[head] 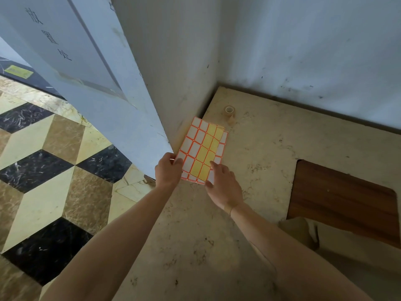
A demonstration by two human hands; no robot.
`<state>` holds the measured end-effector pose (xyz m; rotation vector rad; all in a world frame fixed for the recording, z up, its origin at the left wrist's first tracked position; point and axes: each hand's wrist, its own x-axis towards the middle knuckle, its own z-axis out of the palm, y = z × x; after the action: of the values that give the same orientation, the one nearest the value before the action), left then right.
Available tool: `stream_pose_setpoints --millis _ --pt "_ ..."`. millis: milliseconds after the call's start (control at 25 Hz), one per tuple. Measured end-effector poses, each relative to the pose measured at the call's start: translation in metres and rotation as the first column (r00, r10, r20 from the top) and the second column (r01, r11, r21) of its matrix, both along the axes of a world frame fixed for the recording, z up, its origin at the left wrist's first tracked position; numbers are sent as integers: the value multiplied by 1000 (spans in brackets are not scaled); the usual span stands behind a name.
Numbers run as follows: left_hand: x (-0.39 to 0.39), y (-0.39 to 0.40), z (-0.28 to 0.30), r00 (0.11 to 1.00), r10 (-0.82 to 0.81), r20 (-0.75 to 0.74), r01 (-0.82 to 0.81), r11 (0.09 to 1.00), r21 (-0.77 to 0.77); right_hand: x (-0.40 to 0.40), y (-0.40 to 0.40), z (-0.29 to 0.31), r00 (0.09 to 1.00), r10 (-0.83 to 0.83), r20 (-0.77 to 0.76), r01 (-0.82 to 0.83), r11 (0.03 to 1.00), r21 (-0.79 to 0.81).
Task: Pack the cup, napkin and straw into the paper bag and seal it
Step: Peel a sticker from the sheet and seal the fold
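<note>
A sheet of sticker labels [202, 148] with orange-red borders lies at the left edge of a beige stone counter [249, 166], near the wall corner; several labels are gone, showing yellow backing. My left hand [168, 169] pinches the sheet's left edge. My right hand [223, 187] rests on its lower right part, index finger stretched onto the yellow area. No cup, napkin, straw or paper bag is in view.
A small roll of tape [229, 110] stands on the counter near the back corner. A brown wooden panel [342, 198] sits in a cut-out at the right. White walls close the back and left. A patterned tile floor [54, 166] lies below at the left.
</note>
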<state>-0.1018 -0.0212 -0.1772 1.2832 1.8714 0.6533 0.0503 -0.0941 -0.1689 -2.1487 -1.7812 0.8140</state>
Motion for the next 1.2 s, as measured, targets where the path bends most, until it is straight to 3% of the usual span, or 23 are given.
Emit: stream_pose_setpoints --millis 120,320,480,800,880,1000,1080,1200 --pt "-2 -13 20 991 28 135 -32 999 24 0 -3 17 985 -102 -138 103 995 2" --pt "-4 -51 49 945 -60 320 39 997 72 10 -14 48 872 -256 -418 277 961 -10" --pt "-4 -81 65 910 -153 386 111 985 129 11 -30 63 888 -216 -406 237 971 1" --pt "-8 -113 81 836 -412 364 363 911 197 24 -61 76 888 -114 -445 107 993 -39" --pt "-8 -116 84 824 -435 362 406 900 156 26 -67 82 819 -129 -559 116 992 -59" --pt "-3 -120 88 831 -415 370 392 909 137 28 -79 92 608 -183 -773 173 980 -96" --pt "0 -122 89 821 -423 383 398 905 147 29 -84 95 506 -230 -831 232 965 -126" --pt "3 -125 88 807 -435 400 399 900 174 31 -86 98 425 -275 -863 295 943 -155"
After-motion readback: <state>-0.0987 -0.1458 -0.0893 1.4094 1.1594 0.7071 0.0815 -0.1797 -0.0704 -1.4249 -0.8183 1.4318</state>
